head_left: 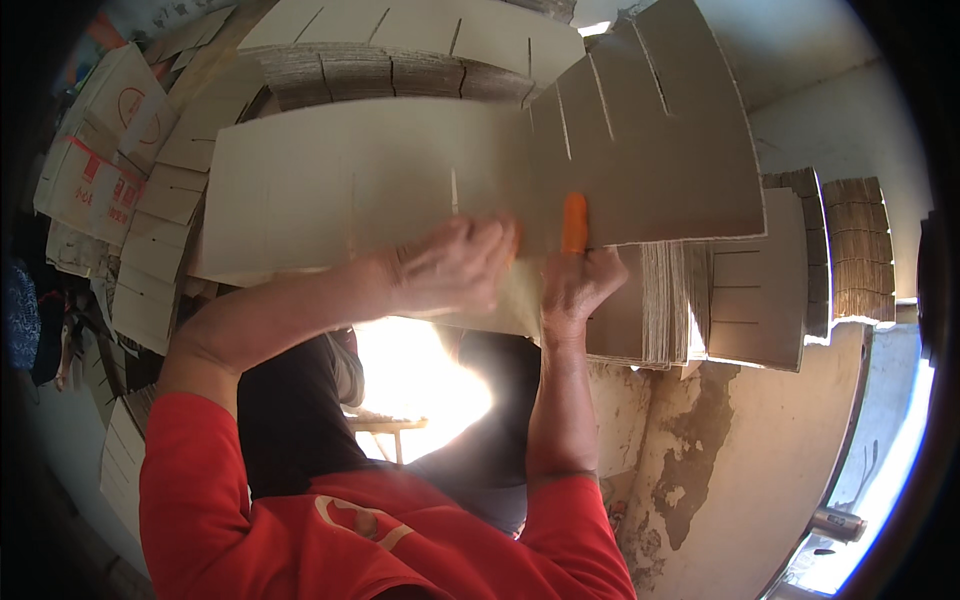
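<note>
A slotted brown cardboard sheet (650,150) slants up at the right, its cut slots at the far side. My right hand (583,283) grips its near edge, with one finger in an orange finger cover (575,222) stretched flat along the sheet. Beside it, another slotted cardboard sheet (320,190) spreads to the left. Against that sheet's near part is my left hand (460,265), fingers curled and blurred by motion. Some orange shows at its fingertips; what it pinches, if anything, is hidden.
Behind the sheets lies a thick stack of slotted cardboard (390,75). More cardboard stacks (765,290) stand at the right. A printed carton (105,150) is at the far left, near further slotted sheets (160,240). Bright light glares between my legs, by a small wooden stool (390,425).
</note>
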`<state>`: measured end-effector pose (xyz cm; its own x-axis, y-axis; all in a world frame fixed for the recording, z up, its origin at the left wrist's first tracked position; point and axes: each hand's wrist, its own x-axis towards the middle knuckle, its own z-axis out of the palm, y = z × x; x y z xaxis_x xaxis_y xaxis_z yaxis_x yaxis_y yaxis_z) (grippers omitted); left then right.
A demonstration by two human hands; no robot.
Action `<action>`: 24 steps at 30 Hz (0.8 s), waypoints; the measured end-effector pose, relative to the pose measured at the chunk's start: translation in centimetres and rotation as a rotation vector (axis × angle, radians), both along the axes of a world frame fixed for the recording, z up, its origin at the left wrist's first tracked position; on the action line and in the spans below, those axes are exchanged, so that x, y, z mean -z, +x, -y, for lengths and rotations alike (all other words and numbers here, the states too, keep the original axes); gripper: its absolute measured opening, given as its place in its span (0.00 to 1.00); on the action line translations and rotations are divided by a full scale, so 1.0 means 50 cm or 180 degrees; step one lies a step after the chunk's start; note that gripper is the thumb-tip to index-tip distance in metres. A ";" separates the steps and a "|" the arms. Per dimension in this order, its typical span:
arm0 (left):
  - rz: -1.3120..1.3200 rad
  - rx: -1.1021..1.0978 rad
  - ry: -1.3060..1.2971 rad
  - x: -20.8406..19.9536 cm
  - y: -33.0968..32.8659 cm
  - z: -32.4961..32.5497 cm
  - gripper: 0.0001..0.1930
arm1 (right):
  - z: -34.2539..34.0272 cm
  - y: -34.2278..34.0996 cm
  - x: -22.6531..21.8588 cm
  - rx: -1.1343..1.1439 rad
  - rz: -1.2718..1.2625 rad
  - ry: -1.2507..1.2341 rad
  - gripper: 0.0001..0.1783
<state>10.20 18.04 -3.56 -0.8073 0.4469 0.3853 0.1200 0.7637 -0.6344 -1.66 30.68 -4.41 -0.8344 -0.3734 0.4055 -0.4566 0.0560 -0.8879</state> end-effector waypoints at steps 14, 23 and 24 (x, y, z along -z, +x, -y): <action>-0.0859 -0.1125 0.1406 -0.010 -0.200 0.278 0.15 | 0.033 0.003 -0.008 0.0092 0.0617 -0.0028 0.11; -0.0585 -0.0679 0.1288 -0.001 -0.227 0.313 0.03 | 0.032 0.002 0.003 -0.0068 0.0681 -0.0228 0.05; -0.0625 -0.0602 0.1395 -0.003 -0.228 0.311 0.03 | 0.031 0.002 0.002 -0.0042 0.0672 -0.0147 0.05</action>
